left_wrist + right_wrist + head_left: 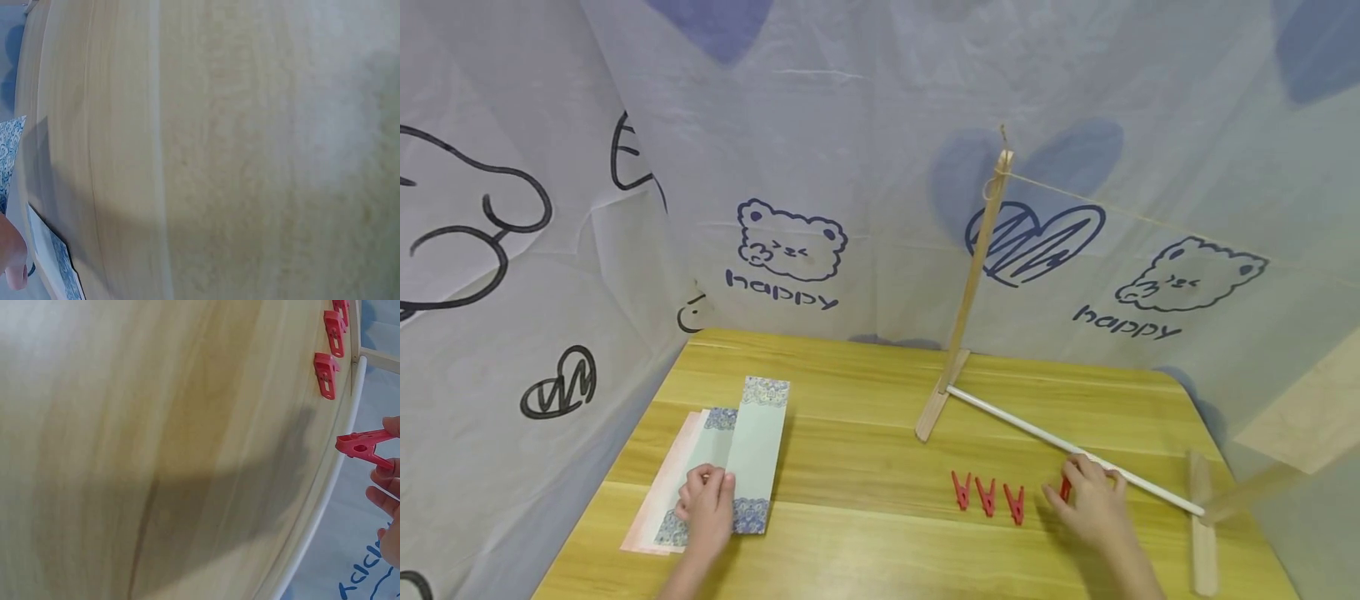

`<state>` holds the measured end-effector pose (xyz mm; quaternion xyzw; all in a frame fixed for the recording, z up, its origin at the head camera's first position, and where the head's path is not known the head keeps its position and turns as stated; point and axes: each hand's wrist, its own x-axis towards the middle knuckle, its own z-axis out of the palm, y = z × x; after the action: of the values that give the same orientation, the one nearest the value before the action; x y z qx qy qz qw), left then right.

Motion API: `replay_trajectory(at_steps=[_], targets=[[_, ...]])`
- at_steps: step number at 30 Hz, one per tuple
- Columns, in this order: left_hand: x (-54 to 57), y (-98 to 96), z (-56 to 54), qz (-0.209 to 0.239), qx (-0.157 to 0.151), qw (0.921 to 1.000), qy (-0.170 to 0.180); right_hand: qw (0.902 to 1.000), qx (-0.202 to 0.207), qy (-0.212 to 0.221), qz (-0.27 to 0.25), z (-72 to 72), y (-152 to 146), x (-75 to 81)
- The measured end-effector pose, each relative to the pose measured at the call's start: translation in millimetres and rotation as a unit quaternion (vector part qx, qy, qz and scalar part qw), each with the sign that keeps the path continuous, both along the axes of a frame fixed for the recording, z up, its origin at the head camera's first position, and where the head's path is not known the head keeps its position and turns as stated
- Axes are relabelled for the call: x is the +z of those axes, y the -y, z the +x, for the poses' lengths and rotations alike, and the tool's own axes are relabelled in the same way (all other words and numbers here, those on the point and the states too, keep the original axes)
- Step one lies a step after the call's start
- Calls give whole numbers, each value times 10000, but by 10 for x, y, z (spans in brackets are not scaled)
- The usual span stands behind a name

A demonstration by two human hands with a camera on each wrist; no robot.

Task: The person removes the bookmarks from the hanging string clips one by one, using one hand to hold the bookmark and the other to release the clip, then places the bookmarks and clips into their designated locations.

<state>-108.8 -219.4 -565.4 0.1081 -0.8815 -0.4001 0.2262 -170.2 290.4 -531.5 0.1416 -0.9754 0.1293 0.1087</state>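
Observation:
My left hand (pixel 707 507) holds a pale paper strip (pixel 760 454) with blue lacy patterned ends, raised above other sheets (pixel 679 487). In the left wrist view, part of that hand (pixel 12 253) and a patterned end of the strip (pixel 9 153) show at the left edge. On the right, my right hand (pixel 1096 502) pinches a red clothespin (pixel 362 445) by its handles between thumb and finger. Several more red clothespins (pixel 987 497) lie in a row on the table, left of that hand. The strip's gripped edge is partly hidden by the left fingers.
A wooden post (pixel 977 267) on a flat foot (pixel 931 415) stands at the back. A string (pixel 1138 218) runs rightward from its top. The white rod (pixel 1030 429) links it to another wooden foot (pixel 1202 550). Printed cloth (pixel 865 150) hangs behind the table (pixel 850 467).

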Motion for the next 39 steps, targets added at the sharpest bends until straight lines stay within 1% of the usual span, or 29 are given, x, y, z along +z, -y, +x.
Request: replay_trajectory(at_steps=[3,9,12,15,18,23,31,39], targets=[[-18,55,29,-27,104,9999,9,9999,-63,123,41,18,10,-33],[-40,162,81,6,251,9997,66,9998,-120,156,-7,50,18,-123],[-49,212,107,-18,312,9995,62,9996,-168,244,-16,57,24,-161],[-59,257,123,-94,376,9992,58,9992,-214,344,-24,67,38,-174],[-70,295,136,-153,432,9989,128,9988,-242,418,-42,70,51,-183],[-72,343,151,-220,416,9985,289,9984,-276,493,-41,58,60,-226],[-81,407,166,-306,378,9984,298,9974,-330,635,-112,60,72,-278],[-82,472,172,-461,392,9963,613,9967,-429,652,-204,74,101,-301]])
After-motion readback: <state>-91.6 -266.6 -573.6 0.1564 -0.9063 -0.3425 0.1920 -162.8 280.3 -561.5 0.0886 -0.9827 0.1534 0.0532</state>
